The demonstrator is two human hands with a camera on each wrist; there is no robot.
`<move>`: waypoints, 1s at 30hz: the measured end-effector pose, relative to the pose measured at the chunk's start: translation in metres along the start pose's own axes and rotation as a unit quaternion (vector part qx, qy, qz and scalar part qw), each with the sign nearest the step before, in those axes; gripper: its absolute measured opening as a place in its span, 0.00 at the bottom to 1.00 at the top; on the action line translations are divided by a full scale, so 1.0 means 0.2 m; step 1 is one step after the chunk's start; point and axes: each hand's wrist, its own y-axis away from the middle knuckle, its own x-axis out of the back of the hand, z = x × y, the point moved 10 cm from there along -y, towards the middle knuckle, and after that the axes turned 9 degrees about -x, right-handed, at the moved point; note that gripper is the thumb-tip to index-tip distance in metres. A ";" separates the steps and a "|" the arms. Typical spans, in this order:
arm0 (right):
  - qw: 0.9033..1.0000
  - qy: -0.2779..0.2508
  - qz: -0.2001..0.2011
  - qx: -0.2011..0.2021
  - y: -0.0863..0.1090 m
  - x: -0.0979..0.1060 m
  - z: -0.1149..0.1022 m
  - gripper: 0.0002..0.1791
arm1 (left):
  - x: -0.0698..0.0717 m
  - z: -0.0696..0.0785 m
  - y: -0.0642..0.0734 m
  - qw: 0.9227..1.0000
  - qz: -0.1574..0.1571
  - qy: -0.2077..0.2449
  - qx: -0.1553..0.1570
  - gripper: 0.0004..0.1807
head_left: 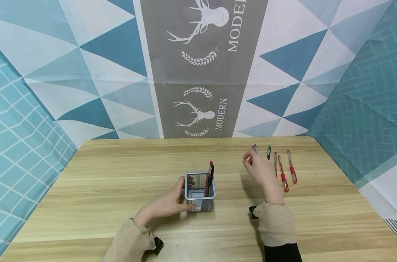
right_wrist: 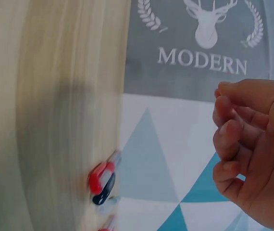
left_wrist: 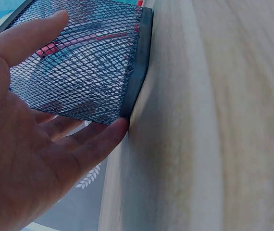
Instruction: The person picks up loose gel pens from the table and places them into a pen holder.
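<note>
A square metal mesh pen holder (head_left: 203,206) stands upright on the wooden table. My left hand (head_left: 165,203) grips it from the left, thumb on the near side and fingers round the far side. The left wrist view shows the thumb against the mesh (left_wrist: 89,72), with one fingertip at the holder's base. Inside lean a red pen (head_left: 207,185) and a black pen (head_left: 212,170) with a red top. My right hand (head_left: 262,171) hovers over the table near the loose pens, its fingers loosely curled with nothing between them.
Right of my right hand lie several pens: red ones (head_left: 292,171) (head_left: 283,178) and a dark one (head_left: 269,153). Another pen (head_left: 255,148) shows partly behind the hand. The table (head_left: 119,174) ends at a patterned cloth backdrop (head_left: 198,76).
</note>
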 end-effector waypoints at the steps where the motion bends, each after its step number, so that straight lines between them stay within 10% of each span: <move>1: 1.000 0.003 0.001 -0.004 0.00 0.00 0.02 0.08 | 0.00 0.00 0.00 1.000 0.000 0.001 -0.001 0.46; 30: 0.988 0.004 -0.083 -0.127 -0.01 -0.05 0.39 0.18 | 0.00 0.01 0.00 1.000 -0.003 0.004 -0.005 0.45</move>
